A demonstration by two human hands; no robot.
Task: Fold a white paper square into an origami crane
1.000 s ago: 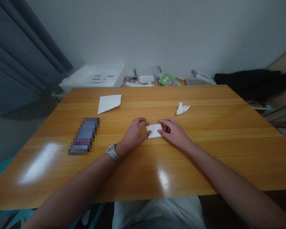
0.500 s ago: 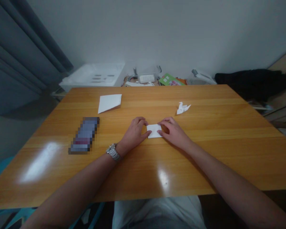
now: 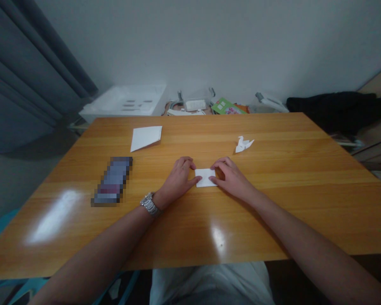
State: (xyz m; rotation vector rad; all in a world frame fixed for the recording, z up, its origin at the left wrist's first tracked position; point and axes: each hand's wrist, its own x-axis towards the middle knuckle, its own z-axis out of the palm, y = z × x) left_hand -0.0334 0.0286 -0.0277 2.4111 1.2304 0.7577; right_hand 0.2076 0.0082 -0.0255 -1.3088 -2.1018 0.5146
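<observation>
Room interior, apparently domestic. Evidence: a grey curtain (image 3: 25, 72) at left, beside a plain pale wall (image 3: 197, 46); a glossy wooden table (image 3: 257, 220) at centre; beyond its far edge, a white tray (image 3: 117, 112), a green booklet (image 3: 225, 106) and loose clutter (image 3: 195, 105); at right, dark cloth (image 3: 333, 108) heaped near wooden boards (image 3: 379, 140). The room's exact use cannot be told.

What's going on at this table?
A person has both bare hands on a small folded white paper lying at the middle of the wooden table. The left hand is at its left end and the right hand at its right, each with the thumb on the paper. Beyond the right hand stands a white paper bird; farther off to the left lies a larger white paper, with a pixelated dark object nearer.
</observation>
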